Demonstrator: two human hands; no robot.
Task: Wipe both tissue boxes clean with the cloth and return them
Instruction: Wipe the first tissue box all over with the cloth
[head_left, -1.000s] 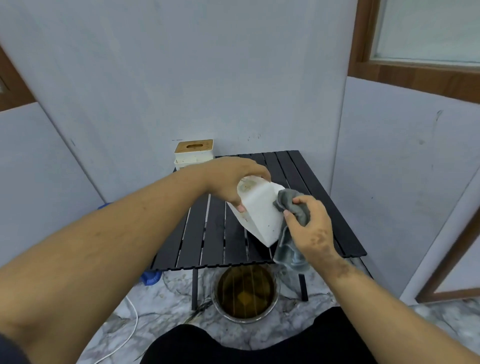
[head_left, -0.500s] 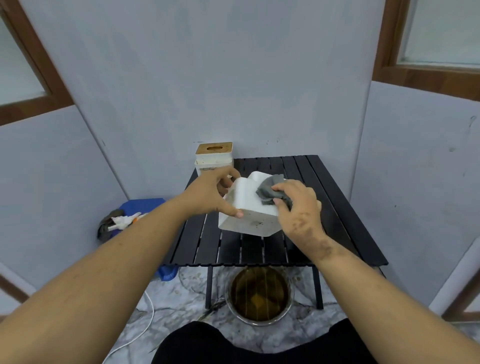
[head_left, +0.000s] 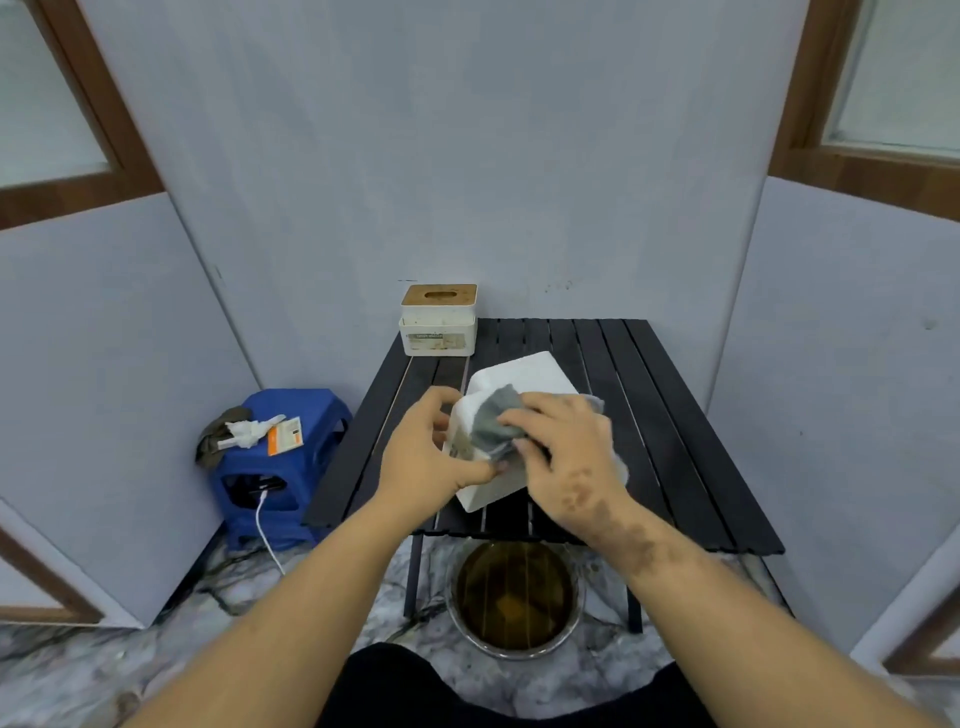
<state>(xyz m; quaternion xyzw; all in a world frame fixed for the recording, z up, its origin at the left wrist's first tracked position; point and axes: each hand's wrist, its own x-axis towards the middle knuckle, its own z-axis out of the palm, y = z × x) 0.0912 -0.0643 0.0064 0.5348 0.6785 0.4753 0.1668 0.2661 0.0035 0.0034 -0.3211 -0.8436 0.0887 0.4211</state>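
A white tissue box (head_left: 524, 379) is held tilted just above the black slatted table (head_left: 675, 426). My left hand (head_left: 428, 457) grips its left side, thumb across the near face. My right hand (head_left: 566, 457) presses a grey cloth (head_left: 496, 423) against the box's near upper face, fingers curled round the cloth. A second tissue box (head_left: 439, 322), white with a wooden slotted lid, stands upright at the table's far left corner, apart from both hands.
A blue plastic stool (head_left: 283, 467) with a rag, crumpled tissue and an orange card stands left of the table; a white cable runs from it. A metal basin of brown water (head_left: 514, 592) sits on the marble floor under the table's near edge. Walls close in on three sides.
The box has been turned in my left hand and lowered toward the table. My right hand has slid the cloth leftward across the box's face. The camera has tilted down and left.
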